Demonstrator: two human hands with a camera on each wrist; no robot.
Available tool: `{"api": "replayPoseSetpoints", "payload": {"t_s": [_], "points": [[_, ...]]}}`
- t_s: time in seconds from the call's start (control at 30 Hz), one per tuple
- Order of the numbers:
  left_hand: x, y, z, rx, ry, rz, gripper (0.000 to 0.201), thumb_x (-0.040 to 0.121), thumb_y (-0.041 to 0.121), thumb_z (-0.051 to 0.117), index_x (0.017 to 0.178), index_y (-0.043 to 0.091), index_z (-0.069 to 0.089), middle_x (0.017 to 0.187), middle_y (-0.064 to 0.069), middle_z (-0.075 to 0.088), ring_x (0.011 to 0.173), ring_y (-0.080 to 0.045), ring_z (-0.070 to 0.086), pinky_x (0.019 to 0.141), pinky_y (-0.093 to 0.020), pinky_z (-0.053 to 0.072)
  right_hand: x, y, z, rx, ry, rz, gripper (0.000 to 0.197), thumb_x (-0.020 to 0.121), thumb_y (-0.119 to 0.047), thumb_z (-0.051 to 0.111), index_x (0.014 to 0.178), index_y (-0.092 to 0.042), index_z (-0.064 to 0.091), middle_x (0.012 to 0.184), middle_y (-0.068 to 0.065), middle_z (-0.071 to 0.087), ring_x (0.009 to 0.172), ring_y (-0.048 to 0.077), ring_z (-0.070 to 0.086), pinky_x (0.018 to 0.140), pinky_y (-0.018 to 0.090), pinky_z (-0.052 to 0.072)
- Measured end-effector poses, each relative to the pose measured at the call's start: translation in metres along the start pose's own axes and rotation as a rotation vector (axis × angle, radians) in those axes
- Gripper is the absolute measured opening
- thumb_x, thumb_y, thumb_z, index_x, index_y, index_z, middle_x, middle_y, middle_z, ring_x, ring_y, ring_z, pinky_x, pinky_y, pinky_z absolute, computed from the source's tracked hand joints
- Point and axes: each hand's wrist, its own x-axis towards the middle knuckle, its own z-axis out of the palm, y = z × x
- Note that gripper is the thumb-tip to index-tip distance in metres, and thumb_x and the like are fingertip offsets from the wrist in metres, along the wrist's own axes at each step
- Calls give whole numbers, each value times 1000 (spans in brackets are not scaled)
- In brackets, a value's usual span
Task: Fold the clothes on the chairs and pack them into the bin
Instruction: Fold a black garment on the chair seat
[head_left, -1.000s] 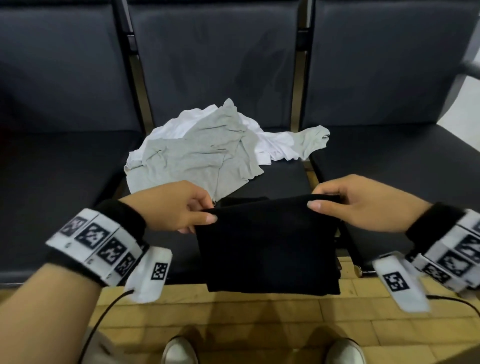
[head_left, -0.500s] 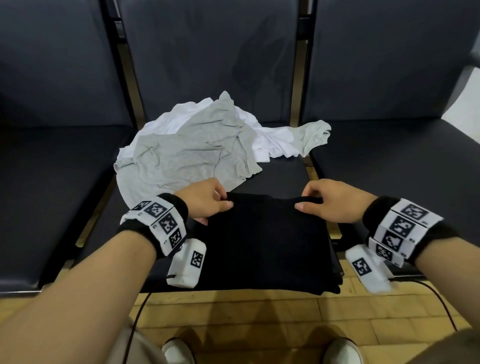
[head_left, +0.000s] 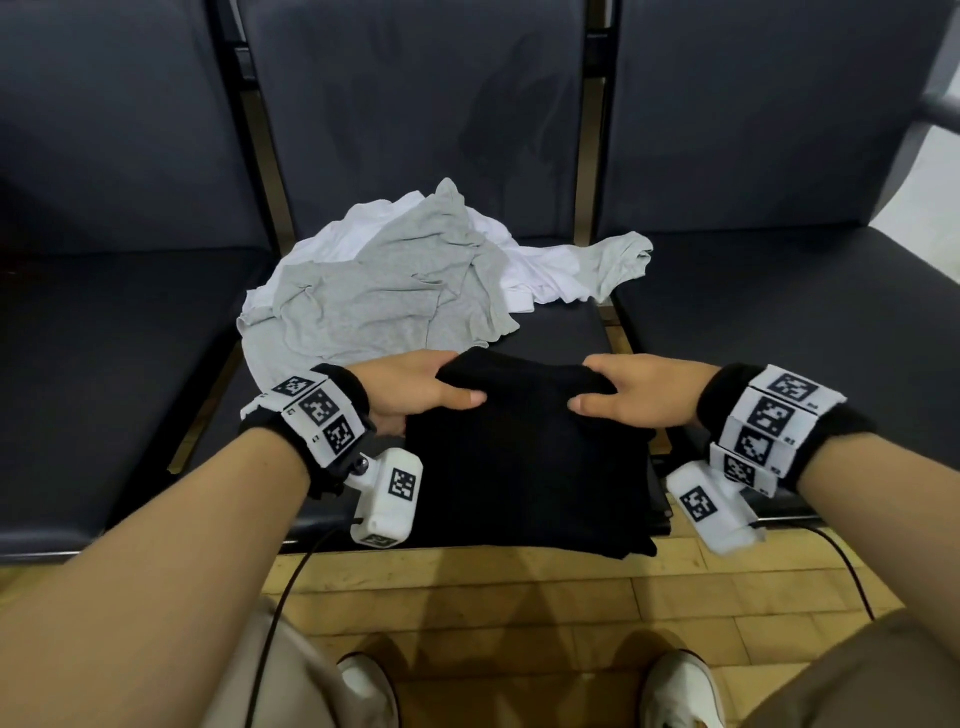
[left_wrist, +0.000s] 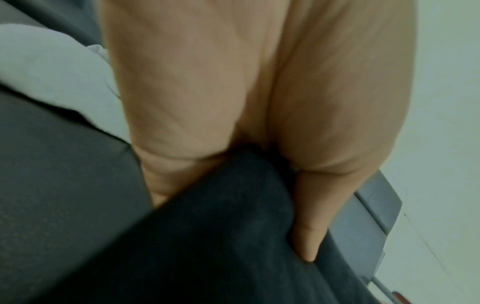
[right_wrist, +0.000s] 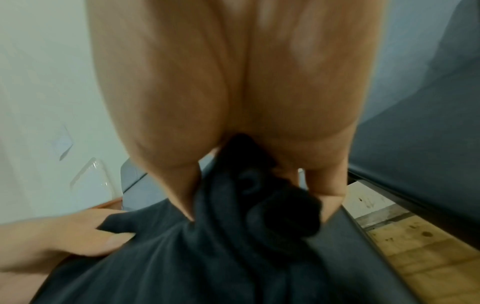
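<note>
A black garment (head_left: 524, 457), already folded into a thick stack, lies at the centre of the head view on the front of the middle chair seat (head_left: 566, 332), its near edge hanging over the seat's lip. Its far edge is gripped at both corners: the left hand (head_left: 415, 392) is clamped on it with the thumb on top and the fingers curled underneath, and the right hand (head_left: 641, 397) is clamped on it the same way. In the right wrist view the cloth (right_wrist: 249, 205) is seen bunched between thumb and fingers.

Above it in the frame, a grey shirt (head_left: 384, 296) and a white shirt (head_left: 540, 275) are left crumpled and unfolded. No bin is seen.

If the stack is lifted by this one edge, the lower layers are likely to slide out and the fold to be lost. The overhanging edge could also be dragged off onto the floor (head_left: 467, 587).
</note>
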Motion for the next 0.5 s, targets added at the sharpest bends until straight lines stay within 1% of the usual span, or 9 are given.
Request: {"api": "replayPoseSetpoints", "payload": {"t_s": [0.03,0.07,0.1,0.17,0.27,0.33,0.4,0.43,0.5], "points": [[-5,2,-1,-9,10,25,33,101,7,62,133,12,62,128,-10,72,115,-24,71,91,-33,61,-3,-2,-2,42,29,-14,20,101,-42,61,112,-26,59,105,-11,66,99,8,64,80,19,46],[-10,3,-3,-25,32,58,32,101,8,62,133,13,62,128,-9,72,117,-25,70,94,-34,60,-7,-3,-5,100,73,-34,19,100,-41,63,109,-25,60,103,-9,68,96,8,66,80,21,49],[-16,6,-5,-49,66,99,32,101,9,62,132,13,63,127,-8,73,118,-25,70,97,-35,58,-11,-4,-8,176,129,-58,21,98,-41,65,109,-24,63,103,-7,71,96,10,69,84,24,53],[-32,12,-6,-119,136,192,29,100,10,62,129,16,66,124,-5,75,117,-22,70,96,-33,58,-22,-9,-14,396,226,-99,25,95,-40,70,112,-22,70,105,-3,76,100,13,73,91,29,56],[-62,25,-2,-247,223,280,26,102,14,61,127,15,67,120,-6,76,109,-21,74,90,-31,61,-42,-26,-22,918,206,-171,33,94,-25,69,124,-10,69,117,8,76,110,21,73,88,33,61],[-82,37,-2,-273,289,316,27,102,20,62,127,14,67,117,-7,77,105,-22,74,88,-32,61,-55,-43,-30,1147,176,-231,40,93,-21,66,130,-5,65,126,11,73,117,23,70,90,34,61],[-104,50,-8,-212,371,348,25,101,27,63,122,16,70,119,-7,75,104,-21,74,93,-33,58,-63,-63,-34,1245,166,-300,42,95,-18,62,134,-1,62,129,14,71,121,26,68,95,36,59],[-117,55,-11,-194,406,352,24,100,31,64,119,17,71,118,-6,75,104,-21,74,95,-33,57,-65,-74,-35,1270,175,-322,39,97,-16,60,134,-2,62,128,14,71,119,26,69,94,35,59],[-147,59,-18,-246,446,346,32,98,33,67,122,13,72,117,-6,77,109,-24,73,100,-34,56,-67,-99,-32,1258,206,-358,32,102,-13,57,132,-5,63,122,11,74,112,23,72,86,30,61]]}}
